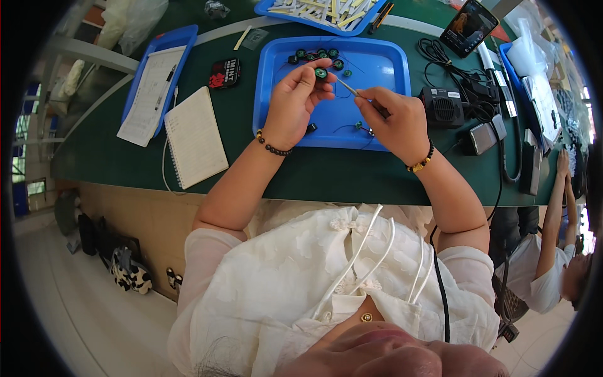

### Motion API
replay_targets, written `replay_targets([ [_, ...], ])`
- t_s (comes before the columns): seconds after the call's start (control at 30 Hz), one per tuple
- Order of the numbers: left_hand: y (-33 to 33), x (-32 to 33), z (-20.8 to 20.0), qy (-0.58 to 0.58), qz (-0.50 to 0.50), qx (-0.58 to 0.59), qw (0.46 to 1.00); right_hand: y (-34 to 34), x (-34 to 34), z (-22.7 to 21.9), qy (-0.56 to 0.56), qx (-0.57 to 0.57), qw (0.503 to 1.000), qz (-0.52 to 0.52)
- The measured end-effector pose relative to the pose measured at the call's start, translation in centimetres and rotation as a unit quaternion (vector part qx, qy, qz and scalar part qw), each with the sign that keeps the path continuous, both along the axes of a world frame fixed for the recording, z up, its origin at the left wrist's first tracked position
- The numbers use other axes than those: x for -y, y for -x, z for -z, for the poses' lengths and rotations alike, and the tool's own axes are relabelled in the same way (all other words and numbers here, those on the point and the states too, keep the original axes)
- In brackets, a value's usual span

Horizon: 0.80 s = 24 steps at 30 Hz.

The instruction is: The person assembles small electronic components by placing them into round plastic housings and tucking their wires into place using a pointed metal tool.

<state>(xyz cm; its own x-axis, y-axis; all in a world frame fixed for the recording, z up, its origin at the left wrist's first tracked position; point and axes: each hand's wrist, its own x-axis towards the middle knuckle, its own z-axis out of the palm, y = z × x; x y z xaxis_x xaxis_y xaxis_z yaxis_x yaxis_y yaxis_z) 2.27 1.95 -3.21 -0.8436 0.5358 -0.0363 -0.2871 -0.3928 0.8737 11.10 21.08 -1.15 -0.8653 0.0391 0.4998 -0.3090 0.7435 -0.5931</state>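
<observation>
Above the blue tray (394, 60), my left hand (290, 107) pinches a small round black part with a green face (321, 73) between thumb and fingers. My right hand (397, 119) grips a thin, light-coloured pointed tool (347, 87), whose tip points toward that part. Whether the tip touches it I cannot tell. Several similar round parts (322, 53), some with fine wires, lie in the tray beyond my left hand. Another small green part with wires (358, 125) lies below my right hand, and a small black piece (311, 127) sits by my left wrist.
A second blue tray (267, 9) of pale strips stands behind. Left are a spiral notebook (196, 138), a black-and-red tin (225, 73) and a tray with papers (151, 88). To the right are a black boxy device (442, 107), cables and a screen (470, 27). Another person (546, 270) sits far right.
</observation>
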Motion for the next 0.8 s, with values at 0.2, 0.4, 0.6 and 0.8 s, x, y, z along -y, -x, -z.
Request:
replay_targets([
  [0.2,-1.0,-0.8,-0.1,0.005,-0.011,-0.025,1.0,0.2,-0.2,0.4,-0.012,-0.027,1.0,-0.001],
  [0.4,-0.9,-0.8,0.4,0.044,0.003,-0.08,0.996,0.3,-0.1,0.5,-0.01,-0.024,1.0,0.0],
  [0.6,-1.0,-0.6,0.5,0.126,-0.024,-0.147,0.981,0.1,-0.2,0.3,-0.029,-0.018,0.999,0.0],
  [0.8,-1.3,-0.4,0.1,0.236,-0.048,-0.278,0.93,0.0,-0.4,-0.2,-0.006,0.046,0.999,-0.023],
])
